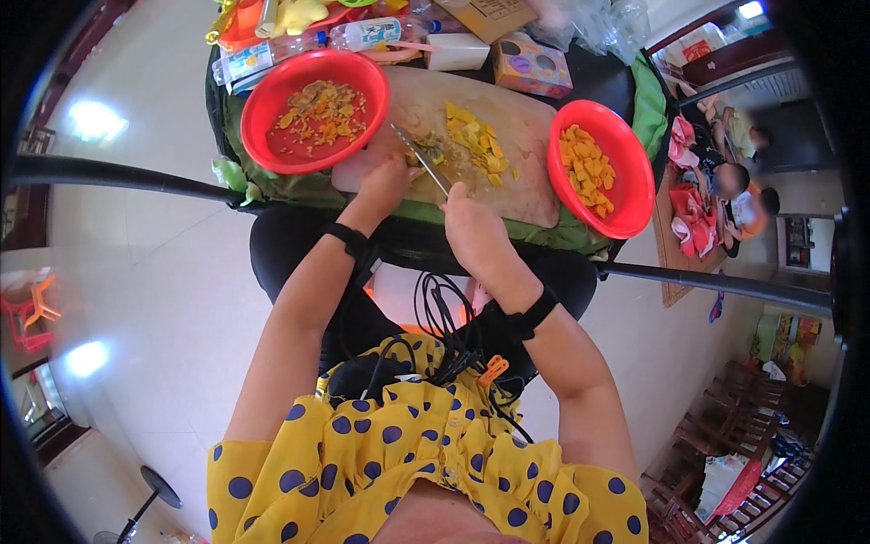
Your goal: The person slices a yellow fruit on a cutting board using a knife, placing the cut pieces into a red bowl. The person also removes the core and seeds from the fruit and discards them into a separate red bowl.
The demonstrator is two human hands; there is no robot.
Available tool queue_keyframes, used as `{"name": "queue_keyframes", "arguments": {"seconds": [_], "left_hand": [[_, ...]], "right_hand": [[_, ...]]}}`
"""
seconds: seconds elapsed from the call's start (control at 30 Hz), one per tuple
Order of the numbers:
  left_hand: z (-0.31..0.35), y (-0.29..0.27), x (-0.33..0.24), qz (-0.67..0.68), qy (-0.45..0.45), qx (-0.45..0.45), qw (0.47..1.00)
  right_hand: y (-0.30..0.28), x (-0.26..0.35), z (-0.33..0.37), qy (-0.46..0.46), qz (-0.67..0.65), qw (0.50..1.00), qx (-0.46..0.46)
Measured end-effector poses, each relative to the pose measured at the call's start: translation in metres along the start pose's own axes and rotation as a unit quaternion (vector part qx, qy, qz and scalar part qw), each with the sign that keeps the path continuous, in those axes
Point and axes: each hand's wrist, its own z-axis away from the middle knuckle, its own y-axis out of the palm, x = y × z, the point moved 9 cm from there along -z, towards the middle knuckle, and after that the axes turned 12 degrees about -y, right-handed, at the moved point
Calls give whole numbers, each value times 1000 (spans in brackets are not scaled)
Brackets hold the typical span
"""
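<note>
My right hand (pixel 473 231) grips the handle of a kitchen knife (pixel 421 159), its blade slanting up and left over the cutting board (pixel 530 168). Left of the blade, my left hand (pixel 387 189) is closed at the board's near edge, with a yellow piece of what looks like pumpkin (pixel 414 171) showing at its fingertips. Cut yellow pumpkin pieces (pixel 476 140) lie in a heap on the board, right of the knife. Darker peel scraps (pixel 435 148) lie close to the blade.
A red bowl (pixel 258 136) with seeds and pulp stands at the left, its rim by the board. Another red bowl (pixel 632 172) at the right holds orange chunks. Behind are plastic bottles (pixel 362 34), a patterned box (pixel 533 66) and bags. People (pixel 729 181) sit farther right.
</note>
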Motion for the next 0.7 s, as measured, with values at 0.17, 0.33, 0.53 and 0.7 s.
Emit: {"name": "queue_keyframes", "arguments": {"seconds": [0.17,0.33,0.53,0.7], "left_hand": [[6,0,-15,7,15,3,1000],[8,2,-11,1,-24,31,999],[-9,5,3,61,-6,70,996],[-14,-43,-17,230,-27,21,973]], "right_hand": [[1,-6,8,25,-15,1000,-7],[-14,-1,22,45,-2,999,22],[-19,-13,23,14,-32,999,10],[-18,-21,19,10,-32,999,12]]}}
